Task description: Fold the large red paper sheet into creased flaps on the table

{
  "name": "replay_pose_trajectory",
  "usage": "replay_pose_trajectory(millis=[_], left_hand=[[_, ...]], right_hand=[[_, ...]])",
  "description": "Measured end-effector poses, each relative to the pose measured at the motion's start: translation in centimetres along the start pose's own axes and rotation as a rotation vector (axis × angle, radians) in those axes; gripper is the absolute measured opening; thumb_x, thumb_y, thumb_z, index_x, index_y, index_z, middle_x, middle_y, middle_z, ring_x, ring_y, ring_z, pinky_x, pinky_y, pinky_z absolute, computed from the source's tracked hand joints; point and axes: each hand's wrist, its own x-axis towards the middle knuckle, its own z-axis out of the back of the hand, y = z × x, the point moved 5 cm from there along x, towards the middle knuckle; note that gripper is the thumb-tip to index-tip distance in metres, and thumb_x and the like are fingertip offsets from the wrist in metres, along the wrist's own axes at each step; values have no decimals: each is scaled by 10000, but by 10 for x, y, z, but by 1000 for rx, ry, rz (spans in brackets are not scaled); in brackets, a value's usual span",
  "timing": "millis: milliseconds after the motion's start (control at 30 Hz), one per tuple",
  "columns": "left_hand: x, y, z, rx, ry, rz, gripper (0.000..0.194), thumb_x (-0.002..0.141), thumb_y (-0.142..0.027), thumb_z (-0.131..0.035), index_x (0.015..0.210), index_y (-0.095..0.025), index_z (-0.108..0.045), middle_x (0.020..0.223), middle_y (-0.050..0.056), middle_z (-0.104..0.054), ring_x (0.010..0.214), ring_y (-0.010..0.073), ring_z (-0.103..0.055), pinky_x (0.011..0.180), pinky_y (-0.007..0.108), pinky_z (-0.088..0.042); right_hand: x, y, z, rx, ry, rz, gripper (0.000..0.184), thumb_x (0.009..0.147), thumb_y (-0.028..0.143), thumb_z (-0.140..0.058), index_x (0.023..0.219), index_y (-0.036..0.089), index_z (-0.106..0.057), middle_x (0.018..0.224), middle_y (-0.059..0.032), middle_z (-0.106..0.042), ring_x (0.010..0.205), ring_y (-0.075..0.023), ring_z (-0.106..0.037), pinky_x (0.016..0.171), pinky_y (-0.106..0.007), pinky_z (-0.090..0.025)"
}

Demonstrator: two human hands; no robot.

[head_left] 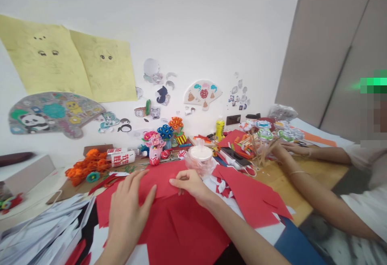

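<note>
A sheet of red paper [181,224] lies spread in front of me on the table. My left hand [128,206] rests flat on its left part, fingers stretched out and apart. My right hand [189,185] pinches a folded edge of the same red paper near its top, thumb and fingers pressed together. A plastic-wrapped white lidded cup [200,156] stands just behind my right hand.
More red paper pieces [256,200] lie to the right. Orange paper flowers [86,167], glue bottles [122,158], paper flower pots [165,136] and a yellow bottle [219,128] line the back. Another person's hands [279,150] hold sticks at right. White sheets [45,232] pile at left.
</note>
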Motion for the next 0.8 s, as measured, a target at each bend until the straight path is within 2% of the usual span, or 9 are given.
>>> replay_pose_trajectory(millis=[67,167,267,367,500,633,700,800], left_hand=[[-6,-12,-6,109,35,-174,426,822,-424,-429,1161,-182,-519,1174,107,-589,1067,283,-519,840,398,-386],[-13,-22,-12,203,65,-329,441,839,-421,-439,1196,-169,-497,1148,117,-617,1038,275,-546,846,395,-364],[-15,-22,-11,208,77,-378,398,853,-372,-433,1190,-175,-509,1072,98,-659,977,252,-580,864,394,-342],[-13,-18,-9,178,97,-366,321,865,-271,-397,1133,-206,-561,984,60,-691,905,221,-604,861,381,-340],[-8,-9,-6,67,95,-199,304,871,-310,-366,963,-227,-643,901,42,-710,812,203,-627,826,353,-383],[-2,7,-6,-113,103,136,350,786,-461,-423,853,-229,-677,847,37,-732,745,230,-655,680,299,-461],[0,15,-7,-229,125,292,378,719,-518,-469,819,-223,-686,860,40,-735,797,257,-663,668,290,-481],[0,23,-11,-404,174,444,426,643,-562,-542,809,-197,-689,929,57,-724,931,294,-634,776,319,-481]], right_hand=[[1,-2,1,-13,-24,-8,409,585,508,-723,549,156,-518,432,59,-490,401,-72,-446,432,-205,-290],[3,-4,1,-28,-36,-9,425,579,527,-719,546,159,-509,416,64,-469,378,-66,-416,405,-203,-259],[3,-3,1,-29,-39,16,440,580,540,-714,535,159,-498,423,64,-466,381,-61,-411,403,-200,-251],[3,-3,2,-35,-30,31,464,577,572,-700,537,161,-489,411,67,-451,373,-59,-402,400,-199,-241],[4,-5,3,-47,-18,46,498,601,621,-655,545,163,-470,413,69,-435,364,-59,-413,390,-194,-228],[4,-6,3,-36,-9,40,483,616,608,-656,566,158,-486,463,57,-466,388,-64,-432,403,-195,-254],[2,-5,2,-29,2,21,452,622,578,-672,602,149,-532,507,42,-506,425,-68,-443,425,-197,-280],[-3,-2,-2,5,50,-16,407,628,522,-701,721,134,-621,640,4,-586,530,-88,-492,479,-200,-318]])
